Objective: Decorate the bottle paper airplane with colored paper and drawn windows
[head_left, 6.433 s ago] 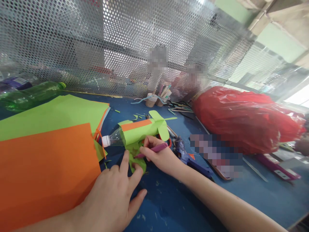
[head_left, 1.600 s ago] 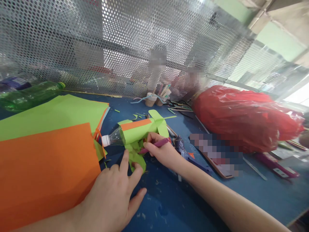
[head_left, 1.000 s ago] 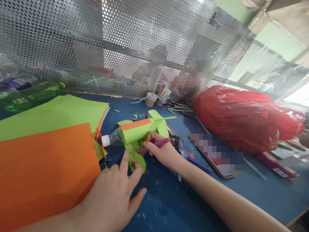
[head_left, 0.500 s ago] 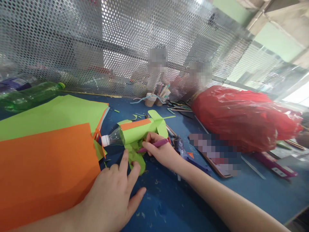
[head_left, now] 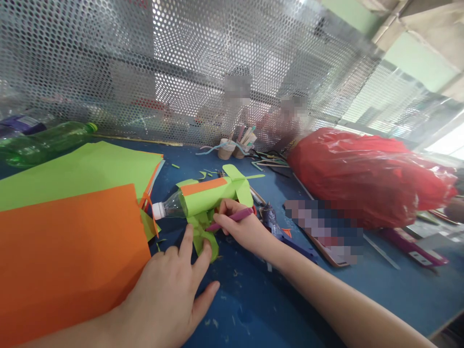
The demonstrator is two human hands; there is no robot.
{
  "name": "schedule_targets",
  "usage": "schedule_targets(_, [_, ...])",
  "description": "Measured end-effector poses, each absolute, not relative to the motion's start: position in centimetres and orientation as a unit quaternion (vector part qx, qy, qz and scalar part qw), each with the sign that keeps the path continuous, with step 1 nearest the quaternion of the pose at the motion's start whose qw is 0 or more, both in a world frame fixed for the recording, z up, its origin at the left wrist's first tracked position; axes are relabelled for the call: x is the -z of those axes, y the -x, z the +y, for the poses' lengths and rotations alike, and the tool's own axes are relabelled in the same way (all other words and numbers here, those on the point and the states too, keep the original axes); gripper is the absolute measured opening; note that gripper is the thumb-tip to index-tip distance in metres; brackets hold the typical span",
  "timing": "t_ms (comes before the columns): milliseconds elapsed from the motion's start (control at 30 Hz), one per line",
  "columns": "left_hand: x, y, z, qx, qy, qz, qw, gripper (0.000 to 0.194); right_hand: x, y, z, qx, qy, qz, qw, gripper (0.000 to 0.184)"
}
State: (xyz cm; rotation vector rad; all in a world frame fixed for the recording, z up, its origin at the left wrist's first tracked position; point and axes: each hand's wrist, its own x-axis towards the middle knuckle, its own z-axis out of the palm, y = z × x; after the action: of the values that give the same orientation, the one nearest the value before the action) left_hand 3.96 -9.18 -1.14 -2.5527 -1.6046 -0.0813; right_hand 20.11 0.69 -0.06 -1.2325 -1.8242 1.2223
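The right hand (head_left: 243, 232) is closed in a writing grip on a purple pen (head_left: 242, 214), its tip over the paper (head_left: 198, 235) at nine o'clock from that hand. The left hand (head_left: 168, 280) is open, fingers spread, with index and middle fingertips on the paper — between one and two o'clock from this hand.

The right hand covers some of the paper; whether its upper edge runs under the bottle (head_left: 208, 198) cannot be told, and any pen marks are too small to make out. The paper is light green, uneven, with a rounded lower end.

The bottle, wrapped in green and orange, lies between ten and eleven o'clock from the right hand — the glue gun (head_left: 277, 231) at three.
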Motion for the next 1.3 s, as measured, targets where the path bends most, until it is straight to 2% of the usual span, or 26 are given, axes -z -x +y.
schedule_targets(1300, [0.4,-4.4,-9.6,0.019,0.837,-0.543,0.059,0.043,-0.1,-20.1,0.6,-0.454,0.459,-0.699,0.307,0.021])
